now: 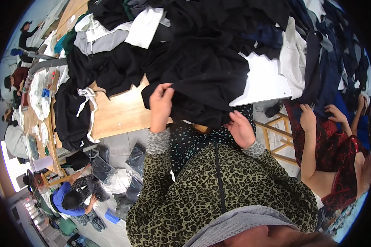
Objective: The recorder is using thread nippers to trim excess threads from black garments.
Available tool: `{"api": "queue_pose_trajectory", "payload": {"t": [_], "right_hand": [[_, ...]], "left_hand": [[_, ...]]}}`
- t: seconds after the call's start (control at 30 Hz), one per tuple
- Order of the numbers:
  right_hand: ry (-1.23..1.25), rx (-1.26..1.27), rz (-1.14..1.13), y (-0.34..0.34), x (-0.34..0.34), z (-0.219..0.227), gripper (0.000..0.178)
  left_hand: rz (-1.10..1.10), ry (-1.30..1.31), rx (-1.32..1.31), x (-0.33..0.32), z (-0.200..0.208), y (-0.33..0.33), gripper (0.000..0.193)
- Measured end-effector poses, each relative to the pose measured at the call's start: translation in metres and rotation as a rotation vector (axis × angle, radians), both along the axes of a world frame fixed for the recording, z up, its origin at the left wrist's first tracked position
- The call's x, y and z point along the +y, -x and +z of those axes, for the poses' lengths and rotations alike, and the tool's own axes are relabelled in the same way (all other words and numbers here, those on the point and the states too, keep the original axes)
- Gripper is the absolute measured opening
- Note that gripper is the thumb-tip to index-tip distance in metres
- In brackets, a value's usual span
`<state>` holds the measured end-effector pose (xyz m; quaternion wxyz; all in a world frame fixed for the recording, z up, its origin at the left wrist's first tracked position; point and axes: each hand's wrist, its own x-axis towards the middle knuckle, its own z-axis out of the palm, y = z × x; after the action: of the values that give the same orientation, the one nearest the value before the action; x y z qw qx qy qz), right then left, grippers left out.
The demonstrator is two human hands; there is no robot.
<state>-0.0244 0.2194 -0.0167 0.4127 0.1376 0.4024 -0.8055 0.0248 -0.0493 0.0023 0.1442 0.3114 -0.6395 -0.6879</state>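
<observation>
A black garment (202, 88) of soft cloth lies bunched over the near edge of the table, its lower part hanging toward my lap. My left hand (160, 106) pinches its left side between thumb and fingers. At the lower right edge of the cloth, my right hand (240, 128) has its thumb and fingertips closed on the hem, palm partly turned up. Folds hide the garment's full shape, so I cannot tell its exact kind.
More black clothes (107, 68) heap across the wooden table (121, 111). A white board (261, 82) lies to the right, beside a light grey garment (293, 57). Close on my right works a person in red patterned clothing (325, 144). A stool (276, 131) stands between us. Wrapped packages (107, 168) lie on the floor.
</observation>
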Motion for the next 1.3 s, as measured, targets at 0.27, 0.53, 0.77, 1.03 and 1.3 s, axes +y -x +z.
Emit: {"api": "queue_pose_trajectory", "payload": {"t": [0.27,0.53,0.77,1.03,1.3], "right_hand": [[0.568,-0.215,-0.002,0.041,-0.006,0.030,0.040],[0.621,-0.220,-0.110,0.053,-0.025,0.031,0.040],[0.424,-0.026,-0.176,0.046,-0.036,0.054,0.035],[0.259,0.242,-0.003,0.032,-0.055,0.076,0.043],[0.102,0.261,0.114,0.019,-0.058,0.074,0.049]], "left_hand": [[0.173,-0.384,0.046,-0.016,-0.023,-0.011,0.011],[0.198,-0.366,-0.033,-0.009,-0.031,-0.006,0.012],[0.136,-0.125,-0.077,-0.003,-0.031,-0.008,0.016],[-0.021,0.450,0.269,0.054,0.046,-0.008,0.025],[-0.105,0.242,0.271,0.068,0.040,0.006,0.011]]}}
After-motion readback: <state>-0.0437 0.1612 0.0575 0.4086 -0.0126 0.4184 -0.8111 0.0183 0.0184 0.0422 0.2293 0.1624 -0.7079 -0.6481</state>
